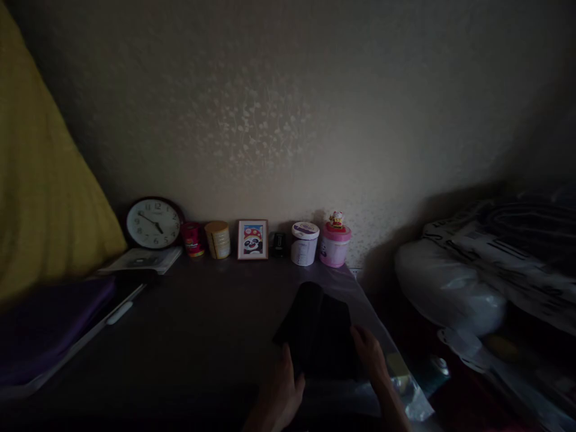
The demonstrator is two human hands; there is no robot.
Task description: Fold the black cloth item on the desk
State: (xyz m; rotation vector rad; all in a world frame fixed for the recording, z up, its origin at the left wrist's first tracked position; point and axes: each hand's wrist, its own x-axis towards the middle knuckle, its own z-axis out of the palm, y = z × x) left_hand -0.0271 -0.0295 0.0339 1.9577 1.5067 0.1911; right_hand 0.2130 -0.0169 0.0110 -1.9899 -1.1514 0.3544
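Note:
A black, cloth-like item (321, 333) with a raised fold on its left part lies at the right side of the dark table, partly spread. Its exact kind is hard to make out in the dim light. My left hand (281, 381) holds its near left edge, with some fingers lost against the black. On the opposite side, my right hand (369, 351) is closed on the right edge, its fingertips partly hidden by the material.
Along the wall stand a clock (154, 223), a red tin (193, 241), a yellow tin (218, 240), a framed panda picture (252, 240), a white canister (305, 245) and a pink canister (335, 247). Purple cloth (58, 321) lies left. Plastic-wrapped bundles (450, 288) crowd the right.

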